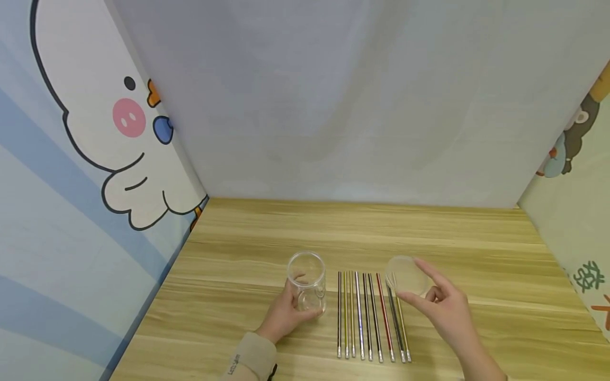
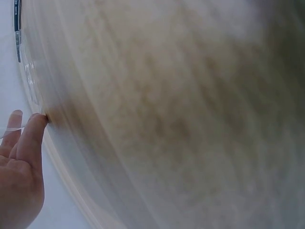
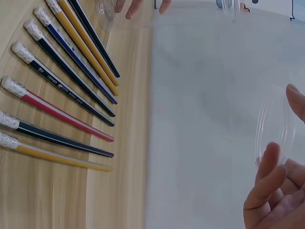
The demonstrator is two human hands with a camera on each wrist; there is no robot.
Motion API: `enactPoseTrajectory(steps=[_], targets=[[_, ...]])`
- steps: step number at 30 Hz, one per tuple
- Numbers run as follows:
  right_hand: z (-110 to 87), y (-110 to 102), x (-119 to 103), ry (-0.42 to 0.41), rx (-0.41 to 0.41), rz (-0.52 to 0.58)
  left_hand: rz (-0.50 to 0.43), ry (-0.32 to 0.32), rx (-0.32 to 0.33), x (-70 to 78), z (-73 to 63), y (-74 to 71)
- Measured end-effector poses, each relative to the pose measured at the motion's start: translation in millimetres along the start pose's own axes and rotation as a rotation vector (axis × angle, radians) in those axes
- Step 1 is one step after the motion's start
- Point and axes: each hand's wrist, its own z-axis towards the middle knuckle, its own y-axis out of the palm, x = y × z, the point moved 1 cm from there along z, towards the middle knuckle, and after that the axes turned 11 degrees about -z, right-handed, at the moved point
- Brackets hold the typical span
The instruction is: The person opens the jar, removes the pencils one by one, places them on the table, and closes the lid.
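Observation:
My left hand (image 1: 286, 315) grips a clear, open-topped jar (image 1: 318, 293) from its left side, thumb in front and fingers behind. The jar stands upright on the wooden table. Its blurred, see-through wall (image 2: 157, 119) fills most of the left wrist view. On the other side, my right hand (image 1: 448, 307) pinches a round clear lid (image 1: 410, 272) by its edge between thumb and fingers, tilted and raised over the table. In the right wrist view the lid (image 3: 271, 124) shows its thin ridged rim. Apart from the jar, the lid overlaps the pencils at the right end in the head view.
Several pencils (image 1: 370, 317), dark, yellow and red, lie side by side on the wooden table (image 1: 248, 233) between jar and right hand, their eraser ends towards me. A grey-white backdrop (image 1: 357, 106) rises behind the table, with cartoon-printed panels (image 1: 90, 79) at the sides.

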Motion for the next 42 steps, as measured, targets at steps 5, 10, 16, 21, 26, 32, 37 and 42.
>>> enactPoseTrajectory(steps=[5, 10, 16, 21, 26, 32, 37, 42], targets=[[0.5, 6, -9, -0.014, -0.027, 0.018, 0.024, 0.002, 0.002, 0.3, 0.1, 0.2], [1.8, 13, -16, -0.049, -0.05, 0.03, 0.015, 0.005, 0.0, 0.7, 0.2, 0.4], [5.5, 20, -29, -0.124, -0.066, 0.063, 0.013, 0.017, 0.001, 0.8, 0.1, 0.1], [9.5, 26, -40, -0.174, -0.097, 0.083, 0.01, 0.025, 0.006, 1.4, 0.3, -0.2], [12.5, 35, -49, -0.188, -0.12, 0.082, 0.01, 0.029, 0.009, 1.2, 0.5, -0.1], [16.6, 45, -59, -0.225, -0.157, 0.05, 0.016, 0.042, 0.01, 1.2, -0.1, 0.2], [21.6, 51, -67, -0.272, -0.168, 0.011, 0.033, 0.053, 0.016, 2.0, 0.8, 0.2], [24.7, 59, -74, -0.311, -0.197, -0.023, 0.042, 0.052, 0.018, 1.9, 0.8, -0.4]])
